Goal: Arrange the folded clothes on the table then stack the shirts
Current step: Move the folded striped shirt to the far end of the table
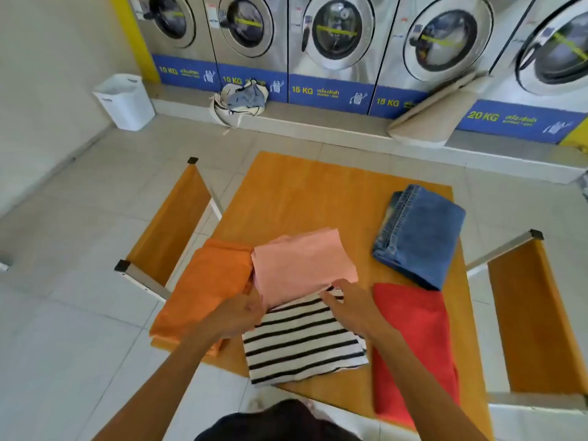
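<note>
Both hands are on the pink shirt [304, 264], which sits mid-table w/ its near edge overlapping the far end of the striped shirt [302, 340]. Left hand [237, 315] has fingers closed on the pink shirt's near-left corner; right hand [350, 305] has fingertips pinched together on the near-right edge, right where pink meets stripes. Orange garment [203, 288] lies just left, touching the pink one & hanging slightly past the table's left edge; red garment [413, 345] is just right of the striped shirt, folded jeans [418, 233] beyond it, touching its far corner. Pink shirt looks like thin, light, floppy knit, so prob it'll sag & unfold if lifted by one corner; best held at both near corners, or w/ palms slid under the fold. Jeans look heavier & stiffer, should hold their shape. Wooden table [305, 192] seems smooth, so cloth should slide easily. Hard to tell: whether thumbs are under the fabric, how many layers each fold has, whether orange & red are shirts. Near end of the red piece runs behind the right forearm
</note>
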`<state>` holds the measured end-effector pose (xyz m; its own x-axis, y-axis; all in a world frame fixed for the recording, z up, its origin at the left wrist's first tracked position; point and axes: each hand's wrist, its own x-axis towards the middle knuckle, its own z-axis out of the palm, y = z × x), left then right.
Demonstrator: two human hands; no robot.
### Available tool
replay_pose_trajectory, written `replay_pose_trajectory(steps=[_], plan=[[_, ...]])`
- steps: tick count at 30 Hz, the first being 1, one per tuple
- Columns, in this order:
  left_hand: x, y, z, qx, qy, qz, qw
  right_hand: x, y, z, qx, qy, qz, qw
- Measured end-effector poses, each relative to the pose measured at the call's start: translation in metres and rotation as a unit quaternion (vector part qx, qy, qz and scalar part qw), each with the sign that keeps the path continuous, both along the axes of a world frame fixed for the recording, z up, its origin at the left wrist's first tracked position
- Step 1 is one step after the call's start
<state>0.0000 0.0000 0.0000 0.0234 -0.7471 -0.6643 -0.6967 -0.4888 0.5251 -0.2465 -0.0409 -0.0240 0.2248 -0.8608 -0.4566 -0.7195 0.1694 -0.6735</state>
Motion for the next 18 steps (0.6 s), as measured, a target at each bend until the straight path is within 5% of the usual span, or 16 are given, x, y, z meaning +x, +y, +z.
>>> replay_pose_trajectory(steps=[2,4,8,14,18], plan=[[0.000,0.010,-0.011,0.051,-0.064,0.026,0.996,-0.010,0.005,-0.014,0.001,0.034,-0.010,0.999],[-0.004,0.026,-0.022,0.112,-0.019,0.094,0.989,-0.017,0.016,-0.024,0.052,0.090,-0.040,0.994],[-0.026,0.039,-0.031,0.063,-0.011,0.151,0.986,-0.016,0.023,-0.036,0.052,0.140,-0.088,0.985],[-0.038,0.045,-0.044,0.029,0.054,0.346,0.936,-0.010,0.028,-0.048,0.075,0.086,-0.125,0.986],[-0.041,0.040,-0.044,0.048,0.115,0.408,0.904,-0.016,0.027,-0.051,0.095,-0.028,-0.171,0.980]])
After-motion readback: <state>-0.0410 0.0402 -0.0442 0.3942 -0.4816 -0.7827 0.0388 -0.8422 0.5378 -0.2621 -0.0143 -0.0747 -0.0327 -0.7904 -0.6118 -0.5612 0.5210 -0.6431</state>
